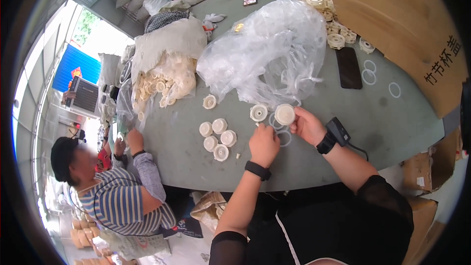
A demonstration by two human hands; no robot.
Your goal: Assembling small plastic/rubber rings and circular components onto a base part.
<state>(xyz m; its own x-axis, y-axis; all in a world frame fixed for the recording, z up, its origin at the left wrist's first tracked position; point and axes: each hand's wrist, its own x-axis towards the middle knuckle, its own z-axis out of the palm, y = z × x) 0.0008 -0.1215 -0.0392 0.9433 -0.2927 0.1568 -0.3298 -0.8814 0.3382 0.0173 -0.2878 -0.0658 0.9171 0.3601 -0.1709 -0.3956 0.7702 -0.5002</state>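
Observation:
My right hand (pixel 307 126) grips a round cream plastic cap (pixel 285 114) by its edge, its flat face turned up. Just left of it my left hand (pixel 265 143) is closed in a pinch, with a tiny pale bit at the fingertips that is too small to name. Beyond those fingertips lies another cap (pixel 258 113), its hollow inside facing up. Clear sealing rings (pixel 284 139) lie on the table between my hands. To the left sit several cream caps (pixel 228 138) in a cluster, a lone cap (pixel 209 101) farther off, and a small pale plug (pixel 238 156).
A large clear plastic bag (pixel 267 44) spreads over the grey table (pixel 181 167). A sack (pixel 169 39) spills cream parts at the left. A black phone (pixel 349 67), loose rings (pixel 394 90) and a cardboard box (pixel 392 19) are at right. A person (pixel 122 191) works at far left.

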